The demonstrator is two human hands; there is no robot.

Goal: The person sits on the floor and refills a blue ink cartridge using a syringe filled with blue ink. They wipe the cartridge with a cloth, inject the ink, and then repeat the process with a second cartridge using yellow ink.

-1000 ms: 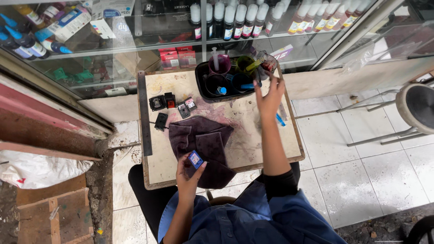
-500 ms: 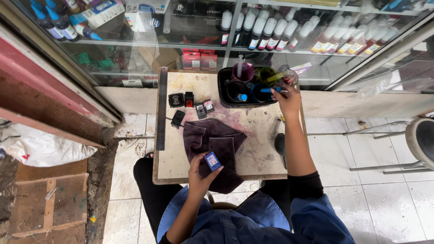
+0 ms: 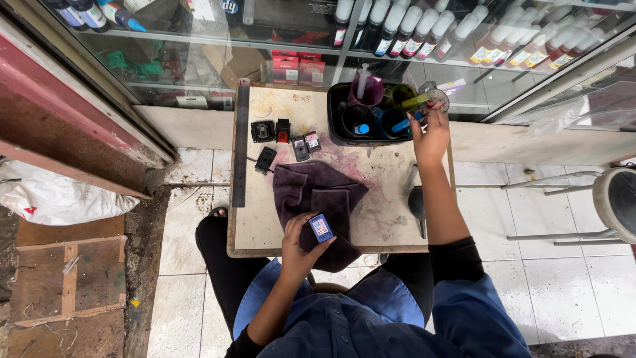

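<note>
My left hand (image 3: 300, 246) holds a small ink cartridge with a blue label (image 3: 320, 227) over the near edge of a dark purple cloth (image 3: 319, 202) on a stained square table (image 3: 265, 225). My right hand (image 3: 430, 134) reaches to the far right of the table, its fingers closed on a blue-tipped syringe (image 3: 404, 123) at a black tray (image 3: 334, 113). The tray holds several cups and syringes, among them a purple cup (image 3: 365, 91) and a green one (image 3: 403, 95).
Several loose black cartridges (image 3: 285, 136) lie at the table's far left, beside a long metal ruler (image 3: 239, 142). A dark tool (image 3: 418, 202) lies at the right edge. A glass cabinet with ink bottles (image 3: 424, 30) stands behind. A stool (image 3: 616, 202) is at the right.
The view has shifted and drawn nearer. My right hand stays at the tray, lowered a little onto the blue-tipped syringe. My left hand still holds the cartridge over the cloth.
</note>
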